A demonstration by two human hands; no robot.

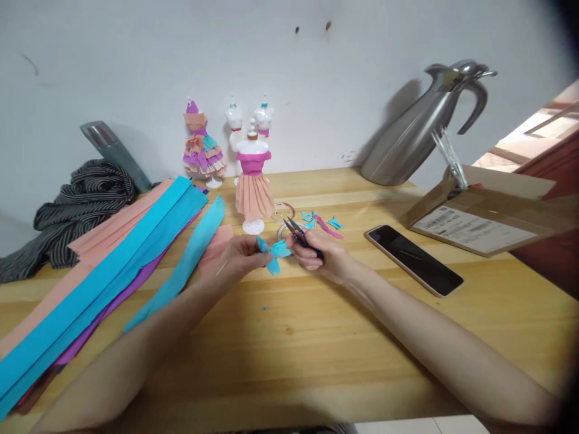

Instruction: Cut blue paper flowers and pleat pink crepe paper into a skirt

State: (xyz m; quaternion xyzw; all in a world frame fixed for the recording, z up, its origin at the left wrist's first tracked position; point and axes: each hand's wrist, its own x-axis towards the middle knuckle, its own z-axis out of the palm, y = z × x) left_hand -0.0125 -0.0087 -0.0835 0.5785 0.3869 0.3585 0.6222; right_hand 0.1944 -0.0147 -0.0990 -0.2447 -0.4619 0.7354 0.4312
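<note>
Pinched in the fingers of my left hand (242, 254) is a blue crepe paper flower (275, 256) with its petals spread. My right hand (326, 256) is closed around small dark scissors (302, 237), whose blades point up and left, just above the flower. Behind my hands stands a small white mannequin (253, 147) wearing a pink top and a pleated peach paper skirt (254, 196). Blue paper scraps (335, 222) and a curled pink strip (326, 228) lie on the table beyond my right hand.
Long crepe paper strips (104, 274) cover the table's left side, beside a striped cloth (85, 202) and a bottle (118, 158). At the back, another mannequin wears a ruffled paper dress (202, 150). A phone (414, 259), cardboard box (474, 223) and metal jug (414, 129) stand or lie right.
</note>
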